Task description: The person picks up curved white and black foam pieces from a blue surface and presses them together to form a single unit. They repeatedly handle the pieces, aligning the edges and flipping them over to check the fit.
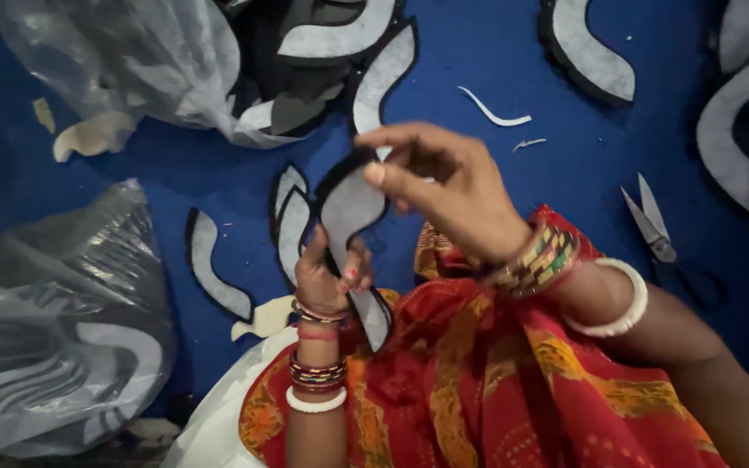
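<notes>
The left hand point(327, 279) pinches the lower part of a curved grey felt piece with black backing point(350, 208), while the right hand point(452, 186) grasps its top end between thumb and fingertips. Judging by this, keep both grips firm and the piece taut above the blue cloth surface point(496, 61).

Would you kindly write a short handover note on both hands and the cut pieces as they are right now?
Left hand: grip closed on the lower part of the curved grey piece.
Right hand: pinching that piece's top end.
Nearby: loose curved pieces on the blue cloth, scissors lying untouched at right, plastic bags of pieces at left.
Done or left: cannot tell from this view.
</notes>
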